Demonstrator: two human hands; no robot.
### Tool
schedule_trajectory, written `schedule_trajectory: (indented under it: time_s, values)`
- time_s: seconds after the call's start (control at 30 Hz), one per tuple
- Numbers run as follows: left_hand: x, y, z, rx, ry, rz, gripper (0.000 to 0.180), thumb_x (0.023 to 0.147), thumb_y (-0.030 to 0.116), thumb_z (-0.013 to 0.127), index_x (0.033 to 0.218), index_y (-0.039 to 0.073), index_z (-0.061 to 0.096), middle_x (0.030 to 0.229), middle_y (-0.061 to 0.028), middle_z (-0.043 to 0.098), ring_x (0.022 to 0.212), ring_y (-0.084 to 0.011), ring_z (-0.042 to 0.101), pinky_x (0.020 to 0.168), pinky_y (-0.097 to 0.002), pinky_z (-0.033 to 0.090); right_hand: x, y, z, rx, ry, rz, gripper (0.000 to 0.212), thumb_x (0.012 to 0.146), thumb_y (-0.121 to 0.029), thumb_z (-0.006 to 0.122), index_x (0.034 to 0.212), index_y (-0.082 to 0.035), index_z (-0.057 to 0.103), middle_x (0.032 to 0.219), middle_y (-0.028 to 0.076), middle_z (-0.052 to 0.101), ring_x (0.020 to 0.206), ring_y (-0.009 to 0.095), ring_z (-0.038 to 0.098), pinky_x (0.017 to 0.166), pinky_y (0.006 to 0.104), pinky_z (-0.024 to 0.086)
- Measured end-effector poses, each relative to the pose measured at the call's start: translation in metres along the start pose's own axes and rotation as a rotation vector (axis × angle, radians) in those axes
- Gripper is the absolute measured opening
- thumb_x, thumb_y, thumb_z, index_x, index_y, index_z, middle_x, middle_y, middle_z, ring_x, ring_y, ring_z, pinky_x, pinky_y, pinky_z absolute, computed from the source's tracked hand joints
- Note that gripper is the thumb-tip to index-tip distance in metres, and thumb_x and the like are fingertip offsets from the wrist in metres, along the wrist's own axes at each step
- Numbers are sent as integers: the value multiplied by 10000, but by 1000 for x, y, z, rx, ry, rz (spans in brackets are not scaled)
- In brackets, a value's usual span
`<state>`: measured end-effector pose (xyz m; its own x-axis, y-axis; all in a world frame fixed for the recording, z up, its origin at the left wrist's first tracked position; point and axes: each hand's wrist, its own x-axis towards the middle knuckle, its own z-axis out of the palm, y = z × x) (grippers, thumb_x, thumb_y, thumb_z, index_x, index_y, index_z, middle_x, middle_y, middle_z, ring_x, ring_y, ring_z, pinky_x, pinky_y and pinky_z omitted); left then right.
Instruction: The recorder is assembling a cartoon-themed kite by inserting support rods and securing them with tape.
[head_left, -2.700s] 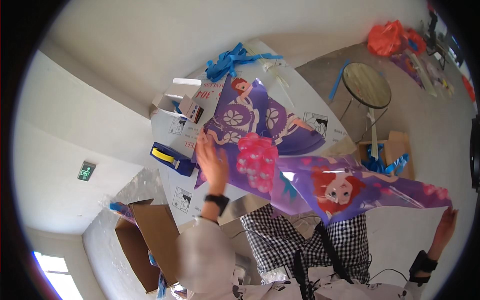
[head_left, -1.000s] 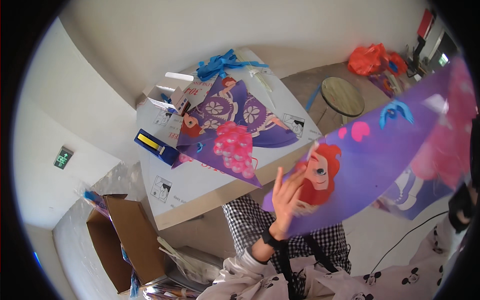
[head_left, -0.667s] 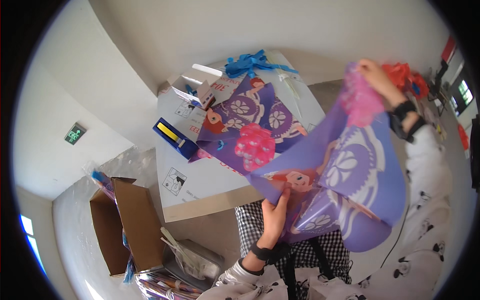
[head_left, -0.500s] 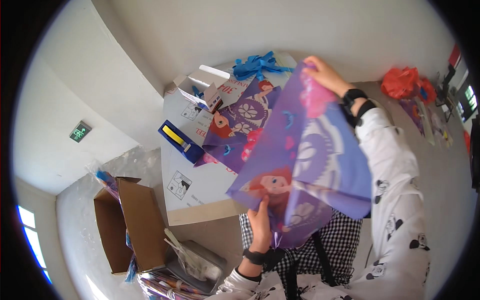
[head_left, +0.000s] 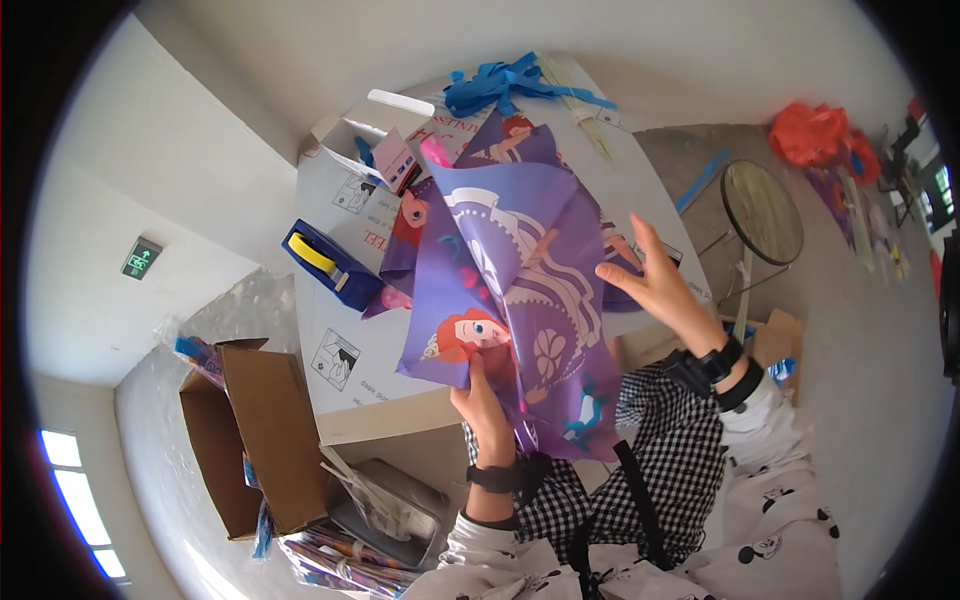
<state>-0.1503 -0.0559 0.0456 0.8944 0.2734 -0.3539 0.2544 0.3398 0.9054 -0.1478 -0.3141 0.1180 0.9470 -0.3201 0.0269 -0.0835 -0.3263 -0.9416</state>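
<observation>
Two hands up! Left hand (head_left: 484, 408) pinches the lower left corner of a purple printed sheet (head_left: 545, 270), raised across the near edge of the table (head_left: 400, 428); right hand (head_left: 668, 292) fans wide, thumb and fingers apart, beside its right edge, contact unclear. Beyond: blue tape dispenser (head_left: 352, 287), open white box (head_left: 338, 136), then blue ribbon (head_left: 500, 85).

Sheet (head_left: 505, 142) on table (head_left: 375, 345), tape dispenser (head_left: 338, 276) left, ribbons (head_left: 490, 88) behind, stool (head_left: 763, 212) right

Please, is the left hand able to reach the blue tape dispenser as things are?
Probably yes: the tape dispenser sits uncovered on the table, though the left hand would likely need to release the purple sheet first.
</observation>
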Motion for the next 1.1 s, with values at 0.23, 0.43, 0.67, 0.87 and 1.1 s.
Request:
schedule_trajectory:
  time_s: [0.23,0.43,0.67,0.87,1.1]
  values:
    - [-2,9,-13,-72,3,-121,324,925,136,610,1195,-38,567,1101,-93,621,966,-187,612,836,-312,506,-4,68,36,195,156,230,816,820,-410,753,1347,83,373,1240,235,532,1099,249,586,836,327,514]
    - [-1,9,-27,-85,72,-157,313,932,134,602,1208,-7,553,1106,-86,619,970,-192,614,832,-310,511,-2,50,68,287,-49,576,740,755,-431,808,1159,78,453,893,128,636,773,174,659,630,242,503]
    - [2,6,-31,0,21,-178,311,941,137,593,1215,-3,546,1125,-77,610,990,-174,605,829,-301,509,-5,59,88,812,-38,633,435,835,-106,716,1174,36,484,891,103,620,820,153,636,698,241,500]
    - [4,11,-25,-80,22,-78,312,940,130,593,1213,-15,552,1113,-73,614,1000,-171,600,835,-296,506,-24,58,14,533,313,99,177,857,3,592,1002,-26,689,988,0,668,793,48,544,704,179,436]
    - [32,-3,-50,38,-81,-114,266,900,106,648,1126,-31,611,1005,-45,642,854,-119,606,698,-244,486,-77,120,-50,59,467,49,299,887,-23,604,1182,-24,651,1014,11,648,738,66,503,674,202,427]
